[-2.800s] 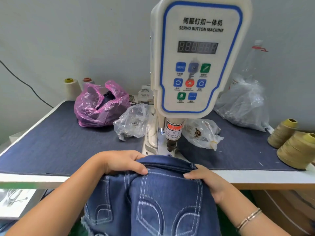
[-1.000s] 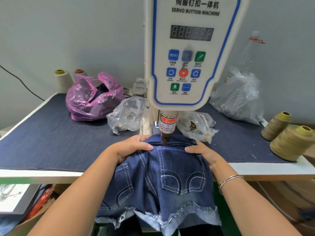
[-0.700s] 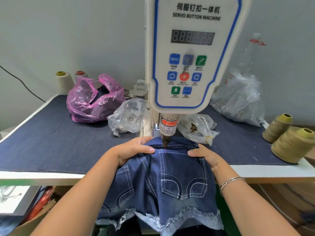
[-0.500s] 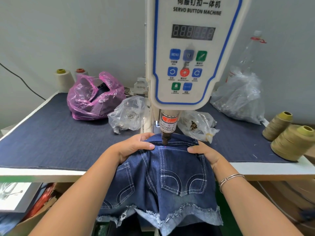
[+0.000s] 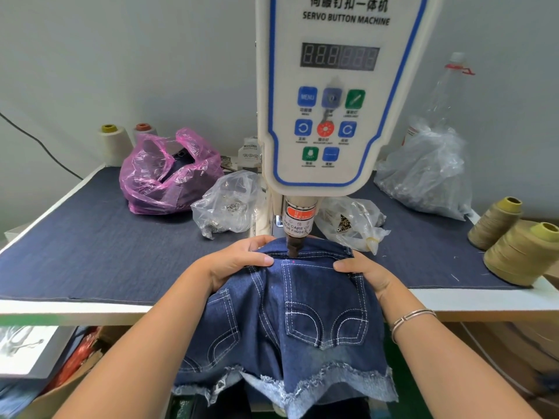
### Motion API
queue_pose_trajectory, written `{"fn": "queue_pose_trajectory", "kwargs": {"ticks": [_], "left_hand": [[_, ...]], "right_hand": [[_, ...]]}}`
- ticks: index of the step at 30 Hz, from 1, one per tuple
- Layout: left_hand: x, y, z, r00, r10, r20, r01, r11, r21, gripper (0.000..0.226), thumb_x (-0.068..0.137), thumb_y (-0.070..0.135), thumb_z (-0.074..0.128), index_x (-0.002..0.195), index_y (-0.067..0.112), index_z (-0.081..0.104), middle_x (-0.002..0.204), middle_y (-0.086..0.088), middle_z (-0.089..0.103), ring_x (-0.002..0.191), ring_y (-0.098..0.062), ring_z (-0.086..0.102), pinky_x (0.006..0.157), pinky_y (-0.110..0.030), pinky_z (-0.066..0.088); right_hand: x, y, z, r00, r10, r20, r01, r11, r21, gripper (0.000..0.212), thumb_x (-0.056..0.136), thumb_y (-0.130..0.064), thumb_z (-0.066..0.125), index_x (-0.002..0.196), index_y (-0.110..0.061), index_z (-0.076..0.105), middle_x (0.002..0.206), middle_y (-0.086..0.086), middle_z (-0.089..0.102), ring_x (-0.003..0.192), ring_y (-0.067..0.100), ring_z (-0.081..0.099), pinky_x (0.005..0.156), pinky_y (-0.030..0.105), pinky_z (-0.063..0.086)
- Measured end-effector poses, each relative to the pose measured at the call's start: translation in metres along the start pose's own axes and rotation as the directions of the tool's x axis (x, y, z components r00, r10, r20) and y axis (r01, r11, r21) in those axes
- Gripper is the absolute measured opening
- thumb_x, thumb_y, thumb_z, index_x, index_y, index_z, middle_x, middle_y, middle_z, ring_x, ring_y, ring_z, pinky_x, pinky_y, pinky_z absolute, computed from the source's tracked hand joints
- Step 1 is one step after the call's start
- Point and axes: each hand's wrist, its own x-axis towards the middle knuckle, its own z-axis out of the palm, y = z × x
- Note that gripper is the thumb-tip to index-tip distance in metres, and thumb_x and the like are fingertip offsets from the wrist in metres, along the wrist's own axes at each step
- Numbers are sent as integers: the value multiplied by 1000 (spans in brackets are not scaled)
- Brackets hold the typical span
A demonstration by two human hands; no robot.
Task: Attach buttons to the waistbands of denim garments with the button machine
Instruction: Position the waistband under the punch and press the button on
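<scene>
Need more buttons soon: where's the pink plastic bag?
The pink plastic bag sits back left on the table, beside a clear bag.

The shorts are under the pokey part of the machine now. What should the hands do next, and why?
Probably hold steady and let the machine press. The punch already sits on the waistband, and the left hand and right hand grip the shorts on either side, fingers clear of it. Moving now could misplace the button.
</scene>
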Motion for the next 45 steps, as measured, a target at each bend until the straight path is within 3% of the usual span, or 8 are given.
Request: {"fn": "queue_pose_trajectory", "kwargs": {"ticks": [5,10,12,16,20,32,40,45], "left_hand": [[0,0,-1,1000,7,-8,-7,1000,19,63,75,11,62,136,5,46,137,-21,54,124,-34,54,94,-30,52],[0,1,0,1000,3,-5,-3,1000,15,84,63,23,73,138,-1,42,137,-25,52,127,-41,49,103,-40,45],[1,0,0,1000,4,-9,-3,1000,9,87,61,24,73,138,-3,41,137,-27,51,125,-41,50,104,-42,44],[1,-1,-1,1000,13,-20,-13,1000,9,88,61,24,74,138,-4,41,137,-28,50,121,-37,53,98,-36,49],[1,-3,-2,1000,4,-13,-3,1000,21,83,63,24,74,136,-1,44,137,-26,51,126,-42,50,107,-46,42],[3,-5,-6,1000,4,-8,-4,1000,20,86,63,24,75,137,-3,40,137,-29,50,128,-45,46,110,-52,37],[2,-4,-5,999,37,-6,-37,999,9,81,66,23,74,138,3,43,137,-20,55,127,-37,51,103,-39,47],[-1,-2,-1,998,61,-12,-61,997,44,54,74,29,71,125,16,60,125,-7,66,116,-21,63,89,-22,50]], "right_hand": [[0,0,0,1000,-4,3,4,1000,13,56,59,-17,89,112,-22,73,113,11,71,101,24,69,79,35,57],[1,0,-1,1000,-4,-21,5,999,44,54,66,-5,74,119,-16,66,115,13,70,102,26,69,79,36,57],[1,0,-1,1000,-10,-9,11,999,42,54,64,-8,81,116,-18,71,114,12,70,102,25,69,79,36,57],[1,1,-1,999,-8,-32,9,999,45,47,68,-5,70,113,-18,72,113,13,71,100,26,69,77,36,57],[1,2,-1,999,-10,-36,12,999,49,44,70,-6,65,111,-18,73,112,13,71,100,26,70,77,35,57],[0,1,-1,1000,-5,-16,6,1000,25,45,69,-6,69,111,-22,74,112,10,72,101,24,70,78,35,57],[1,0,-5,997,14,-70,-12,1000,26,42,66,-9,69,105,-23,76,107,11,73,95,24,71,75,35,58],[3,-1,-7,983,100,-156,-78,987,138,60,36,-17,96,92,-5,78,93,18,74,80,28,73,65,37,59]]}}
